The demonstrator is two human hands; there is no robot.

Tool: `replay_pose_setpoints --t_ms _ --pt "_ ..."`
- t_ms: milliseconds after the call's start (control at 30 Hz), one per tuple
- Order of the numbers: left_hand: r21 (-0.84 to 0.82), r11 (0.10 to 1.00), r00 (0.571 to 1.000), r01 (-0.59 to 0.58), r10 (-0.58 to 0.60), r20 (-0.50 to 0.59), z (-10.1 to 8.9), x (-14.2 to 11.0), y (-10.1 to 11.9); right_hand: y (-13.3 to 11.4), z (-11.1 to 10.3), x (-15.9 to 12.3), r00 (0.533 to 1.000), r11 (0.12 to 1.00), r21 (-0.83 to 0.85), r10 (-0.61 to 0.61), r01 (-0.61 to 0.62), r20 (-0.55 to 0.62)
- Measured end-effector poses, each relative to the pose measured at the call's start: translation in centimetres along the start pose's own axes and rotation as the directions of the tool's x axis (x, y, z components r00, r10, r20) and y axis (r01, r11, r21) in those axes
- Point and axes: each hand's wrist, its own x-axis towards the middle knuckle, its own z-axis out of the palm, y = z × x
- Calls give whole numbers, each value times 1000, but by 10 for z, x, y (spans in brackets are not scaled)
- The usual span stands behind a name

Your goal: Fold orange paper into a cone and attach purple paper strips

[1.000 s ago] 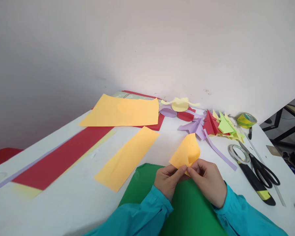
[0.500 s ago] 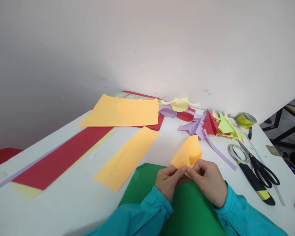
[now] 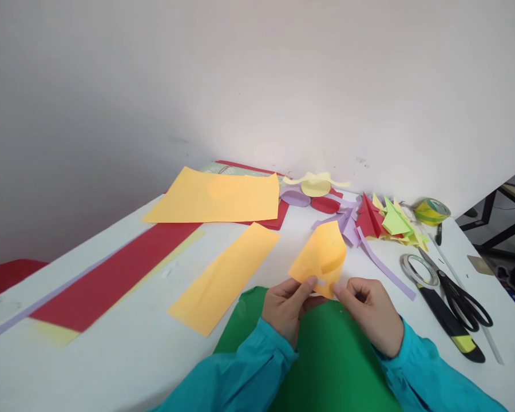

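My left hand (image 3: 285,309) pinches the lower left edge of a small orange paper piece (image 3: 320,252), thumb in front and fingers behind. The sheet is raised in front of me, its right side curled. A small pale patch (image 3: 321,282) shows near its lower edge, beside my left thumb; I cannot tell what it is. My right hand (image 3: 373,315) is closed, its fingers curled, with the thumb tip at the sheet's lower right corner. Below both hands lies a green sheet (image 3: 326,355). An orange paper strip (image 3: 225,280) rests on the table to the left.
A larger orange sheet (image 3: 214,197) and a long red strip (image 3: 115,280) lie left. Folded red paper (image 3: 369,217), lime paper (image 3: 397,217) and a purple strip (image 3: 386,266) sit right, near scissors (image 3: 463,300), a tape roll (image 3: 433,277), a black-yellow cutter (image 3: 450,323) and yellow-green tape (image 3: 431,212).
My hands have moved apart, the right thumb shifting from the paper's middle fold to its right corner. The orange piece has opened out and risen slightly left. The view has shifted a little.
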Motion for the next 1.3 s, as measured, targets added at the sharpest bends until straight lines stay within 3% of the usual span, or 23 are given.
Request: replay_pose_setpoints --t_ms 267,500,633,800,933,1033,1133,1300 --pt "73 997 999 7 -11 53 -1 -4 -5 3 5 0 999 995 -95 -27 25 -22" --pt "77 996 996 38 -44 79 -2 -1 -7 -4 -1 -5 961 955 -174 -259 239 -101" --pt "174 985 995 -15 -3 104 -2 -3 -8 -1 0 -2 955 927 -293 -277 236 -106" --pt "358 922 980 -145 83 184 -1 -6 -4 5 1 2 982 973 -174 -170 154 -85" --pt "318 930 956 -186 97 277 -2 -6 -5 2 -2 2 984 992 -67 -115 107 -136" --pt "270 943 948 -196 112 297 -2 -5 -7 -3 -6 3 975 984 -44 -176 172 -136" --pt "323 925 938 -202 88 335 -3 -5 -6 -6 -9 3 963 968 -59 -249 244 -104" --pt "393 879 921 -271 119 370 -5 -4 -7 -6 -5 2 981 972 132 -195 196 -21"
